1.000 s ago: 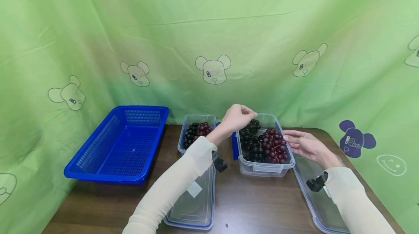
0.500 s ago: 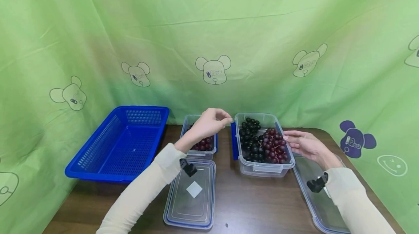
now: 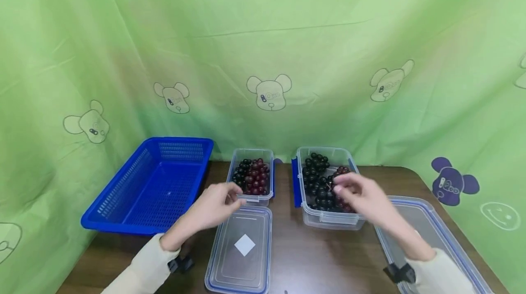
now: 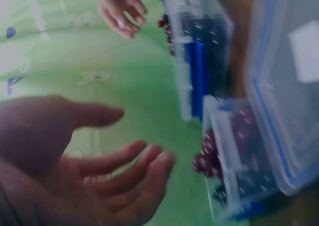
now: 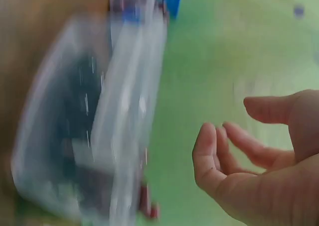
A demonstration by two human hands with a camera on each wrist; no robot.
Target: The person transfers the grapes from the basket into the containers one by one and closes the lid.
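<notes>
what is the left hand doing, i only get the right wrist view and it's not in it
Observer: The left hand holds nothing; its thumb and fingers are apart.
Operator: ok and where's the small lid
Observer: The small lid lies on the table in front of the small box, with a white sticker on it.
Operator: and the large lid
Observer: The large lid lies to the right of the large box, partly hidden by the right arm in the head view.
</notes>
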